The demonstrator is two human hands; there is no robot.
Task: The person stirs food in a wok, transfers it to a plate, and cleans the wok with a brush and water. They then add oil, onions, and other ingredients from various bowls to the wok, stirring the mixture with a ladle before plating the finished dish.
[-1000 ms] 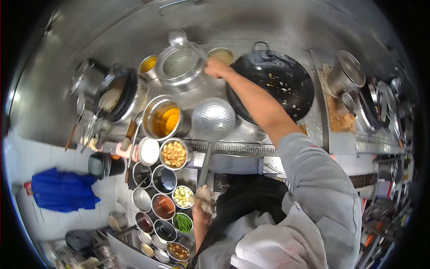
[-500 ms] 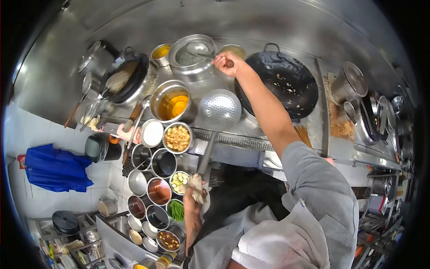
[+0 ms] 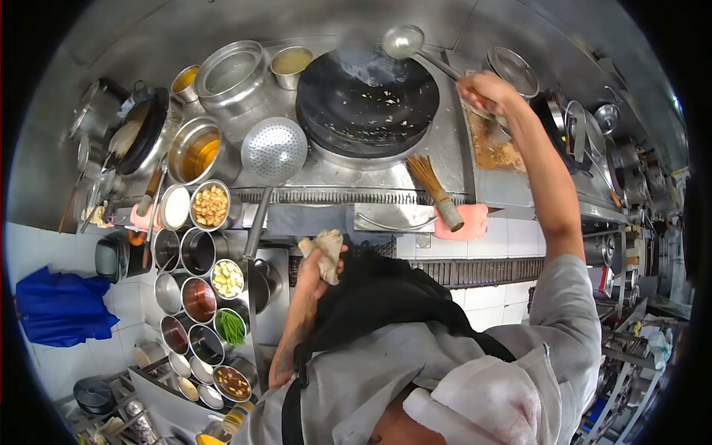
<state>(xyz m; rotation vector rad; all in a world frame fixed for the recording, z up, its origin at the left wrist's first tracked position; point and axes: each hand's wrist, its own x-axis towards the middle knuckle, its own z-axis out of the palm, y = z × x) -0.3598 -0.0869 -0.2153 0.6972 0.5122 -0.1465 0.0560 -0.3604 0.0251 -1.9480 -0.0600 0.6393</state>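
My right hand (image 3: 486, 92) grips the handle of a steel ladle (image 3: 404, 41), whose bowl hangs over the far rim of the black wok (image 3: 363, 104). Steam rises from the wok, which holds scattered food bits. My left hand (image 3: 317, 259) is closed on a crumpled beige cloth (image 3: 324, 245) near the counter's front edge, just right of the handle of a perforated skimmer (image 3: 274, 152).
Left of the wok stand a tall steel pot (image 3: 230, 70), a bowl of oil (image 3: 194, 152) and several small tins of ingredients (image 3: 211, 208). A bamboo brush (image 3: 434, 185) lies at the wok's front right. Pots and lids crowd the right side.
My right hand swung the ladle from the steel pot at left over to the wok's far right rim. The view shifted right. My left hand kept hold of the cloth.
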